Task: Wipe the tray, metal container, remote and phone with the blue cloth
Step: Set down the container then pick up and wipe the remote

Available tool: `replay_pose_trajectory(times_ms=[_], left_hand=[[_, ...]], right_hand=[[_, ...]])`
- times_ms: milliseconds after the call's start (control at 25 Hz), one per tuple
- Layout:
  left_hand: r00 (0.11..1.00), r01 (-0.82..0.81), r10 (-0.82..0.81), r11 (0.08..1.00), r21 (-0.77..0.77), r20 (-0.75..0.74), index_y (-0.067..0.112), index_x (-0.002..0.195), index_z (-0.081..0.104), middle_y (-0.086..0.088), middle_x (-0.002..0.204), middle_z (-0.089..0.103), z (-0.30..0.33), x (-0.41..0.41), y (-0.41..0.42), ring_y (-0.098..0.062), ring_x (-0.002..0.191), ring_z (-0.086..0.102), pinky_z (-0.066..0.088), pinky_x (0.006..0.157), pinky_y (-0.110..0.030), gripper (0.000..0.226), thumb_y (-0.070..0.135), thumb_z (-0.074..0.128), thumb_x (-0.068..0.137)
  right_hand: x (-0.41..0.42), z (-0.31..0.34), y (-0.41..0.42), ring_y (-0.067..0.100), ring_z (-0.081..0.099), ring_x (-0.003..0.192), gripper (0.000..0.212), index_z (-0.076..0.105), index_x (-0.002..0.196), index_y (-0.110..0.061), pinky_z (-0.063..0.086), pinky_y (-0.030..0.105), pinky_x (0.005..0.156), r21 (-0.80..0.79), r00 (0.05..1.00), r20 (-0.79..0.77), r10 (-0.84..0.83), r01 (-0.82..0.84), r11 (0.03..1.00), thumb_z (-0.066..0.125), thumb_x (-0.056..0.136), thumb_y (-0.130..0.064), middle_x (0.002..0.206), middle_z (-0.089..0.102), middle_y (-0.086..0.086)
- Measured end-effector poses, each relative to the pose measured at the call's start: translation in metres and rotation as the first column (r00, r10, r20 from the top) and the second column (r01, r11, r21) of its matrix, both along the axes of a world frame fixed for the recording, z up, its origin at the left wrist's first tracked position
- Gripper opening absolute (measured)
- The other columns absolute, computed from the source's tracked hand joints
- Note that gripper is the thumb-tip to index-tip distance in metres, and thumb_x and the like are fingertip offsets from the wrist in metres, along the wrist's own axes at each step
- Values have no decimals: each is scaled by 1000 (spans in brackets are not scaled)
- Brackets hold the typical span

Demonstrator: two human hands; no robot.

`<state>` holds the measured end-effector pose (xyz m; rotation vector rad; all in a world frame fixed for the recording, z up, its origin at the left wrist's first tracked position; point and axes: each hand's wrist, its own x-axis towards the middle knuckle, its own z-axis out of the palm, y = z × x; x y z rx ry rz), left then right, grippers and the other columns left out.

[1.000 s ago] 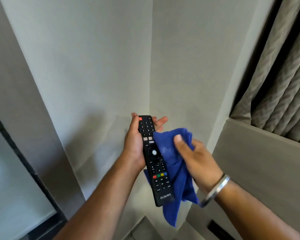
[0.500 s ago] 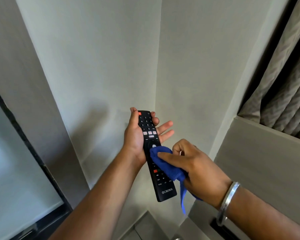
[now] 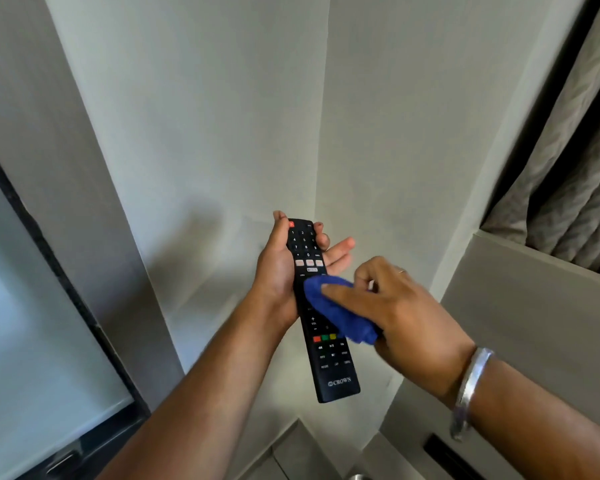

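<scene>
My left hand (image 3: 278, 271) holds a long black remote (image 3: 329, 368) by its upper half, buttons facing me, with the CROWN logo at its lower end. My right hand (image 3: 406, 317) grips a bunched blue cloth (image 3: 340, 310) and presses it with the index finger onto the middle of the remote's face, covering the round pad. The tray, the metal container and the phone are out of view.
Both hands are raised in front of a pale wall corner (image 3: 323, 133). A dark-framed screen (image 3: 32, 341) stands at the left. A grey panel (image 3: 534, 306) and grey curtains (image 3: 568, 168) are at the right. A silver bangle (image 3: 471, 386) circles my right wrist.
The cloth, hanging loose beside the remote a second ago, is now bunched under my right fingers on the remote's middle. The remote and left hand have stayed in about the same pose.
</scene>
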<state>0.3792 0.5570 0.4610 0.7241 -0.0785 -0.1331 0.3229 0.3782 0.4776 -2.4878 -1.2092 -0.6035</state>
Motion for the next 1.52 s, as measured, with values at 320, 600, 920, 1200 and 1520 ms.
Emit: replay_pose_trajectory(times_ms=[320, 600, 920, 1200, 1520], left_hand=[[978, 142, -160, 980, -142, -132, 8, 95, 59, -2, 65, 62, -19, -5, -12, -37, 96, 72, 62, 74, -48, 67, 71, 37, 91], [980, 90, -108, 989, -114, -168, 8, 93, 58, -1, 64, 59, -26, 1, -15, -37, 90, 73, 54, 82, -49, 65, 70, 35, 92], [992, 83, -96, 986, -143, -87, 8, 92, 59, -1, 63, 61, -25, 13, -10, -35, 92, 72, 59, 81, -45, 67, 70, 34, 92], [990, 111, -113, 993, -35, -89, 11, 95, 58, 0, 65, 61, -30, 8, -21, -35, 96, 72, 58, 82, -45, 65, 71, 34, 92], [998, 16, -16, 1000, 6, -61, 14, 88, 61, 2, 64, 60, -19, 22, -1, -33, 96, 72, 57, 84, -49, 65, 73, 33, 91]], right_hand=[[10, 4, -18, 21, 52, 72, 45, 67, 113, -20, 51, 37, 56, -183, 978, -56, 200, -207, 961, 76, 70, -8, 87, 56, 8], [-5, -9, -24, 18, 49, 69, 41, 68, 112, -18, 44, 26, 56, -217, 942, -194, 272, -312, 925, 71, 74, -5, 84, 55, 7], [-19, -26, -24, 16, 46, 68, 21, 65, 108, -12, 41, 27, 54, -107, 958, -219, 185, -212, 971, 61, 89, -20, 81, 52, 4], [-8, -6, -33, 18, 48, 72, 59, 60, 123, -19, 43, 30, 54, -162, 990, -90, 109, -123, 979, 69, 67, -2, 89, 54, 7], [-36, -38, -10, 22, 56, 74, 50, 63, 120, -21, 44, 26, 56, -269, 921, -297, 254, -336, 903, 74, 74, -6, 90, 59, 7]])
